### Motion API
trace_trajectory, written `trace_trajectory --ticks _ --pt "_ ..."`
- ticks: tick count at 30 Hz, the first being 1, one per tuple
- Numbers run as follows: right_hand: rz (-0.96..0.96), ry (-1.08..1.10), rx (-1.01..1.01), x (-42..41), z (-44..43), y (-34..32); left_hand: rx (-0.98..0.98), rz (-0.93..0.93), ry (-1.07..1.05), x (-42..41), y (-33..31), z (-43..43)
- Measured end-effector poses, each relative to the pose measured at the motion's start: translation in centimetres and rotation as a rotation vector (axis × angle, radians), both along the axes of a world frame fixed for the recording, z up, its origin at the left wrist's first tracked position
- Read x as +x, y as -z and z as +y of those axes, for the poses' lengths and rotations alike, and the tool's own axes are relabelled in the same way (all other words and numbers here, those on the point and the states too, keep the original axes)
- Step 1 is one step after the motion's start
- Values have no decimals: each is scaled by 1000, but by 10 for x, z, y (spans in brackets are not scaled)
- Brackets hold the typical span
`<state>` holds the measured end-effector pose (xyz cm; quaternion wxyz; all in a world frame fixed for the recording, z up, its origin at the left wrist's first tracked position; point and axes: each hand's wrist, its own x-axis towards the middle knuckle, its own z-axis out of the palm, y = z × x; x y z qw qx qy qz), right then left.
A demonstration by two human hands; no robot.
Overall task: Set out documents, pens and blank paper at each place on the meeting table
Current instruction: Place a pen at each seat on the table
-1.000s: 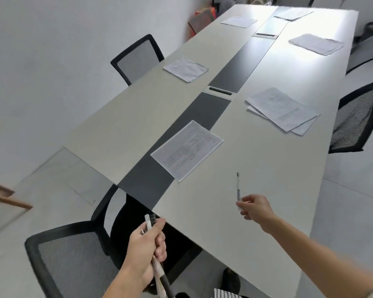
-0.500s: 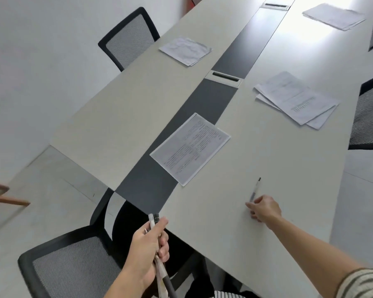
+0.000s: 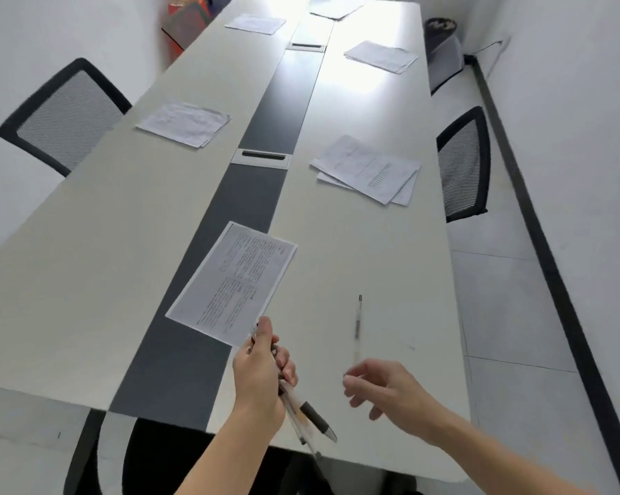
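My left hand (image 3: 260, 378) grips a bundle of pens (image 3: 303, 414) over the near end of the long meeting table (image 3: 87, 244). A single pen (image 3: 357, 321) lies on the table to the right of a printed document (image 3: 235, 280) that straddles the dark centre strip. My right hand (image 3: 387, 393) hovers just behind that pen with relaxed fingers, holding nothing. Paper stacks lie at other places: left middle (image 3: 185, 124), right middle (image 3: 367, 168), far right (image 3: 381, 56), far left (image 3: 255, 23) and far end (image 3: 335, 8).
Black mesh chairs stand at the left (image 3: 63, 114) and right (image 3: 462, 162) sides. Cable slots (image 3: 262, 157) sit in the dark centre strip. A bin (image 3: 442, 48) and a wall are on the right, a red object (image 3: 185, 21) at the far left.
My right hand has let go of the pen, which now lies on the table, and has drawn back. The view has swung to face down the table's length.
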<state>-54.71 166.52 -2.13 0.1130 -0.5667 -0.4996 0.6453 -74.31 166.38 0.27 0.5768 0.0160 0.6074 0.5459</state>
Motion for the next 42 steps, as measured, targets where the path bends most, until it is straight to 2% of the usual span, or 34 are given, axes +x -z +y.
trace_trajectory --ticks 3,5,9,11,15,20,24,31,34,39,42 --pt "198 -83 -181 9 -24 -30 59 -13 -7 36 -8 16" --pt "249 -62 -189 21 -34 -37 95 6 14 62 -11 22" --pt "148 196 10 64 -47 -33 176 100 123 123 -15 23" --pt "78 241 129 94 -51 -33 211 142 180 159 -16 18" --pt "-85 73 331 162 -58 -35 230 203 253 233 -11 11" --pt "-159 -150 429 253 -66 -29 193 271 254 324 -3 3" --pt "-150 -152 438 313 -61 -26 178 353 282 378 -1 8" --pt "-101 12 365 379 0 -16 165 333 523 417 0 57" --pt "-94 32 332 400 37 -8 133 259 617 427 5 94" --pt "-179 215 280 452 120 -1 10 108 510 447 18 180" --pt "-160 365 222 479 176 -14 -21 54 441 452 12 230"
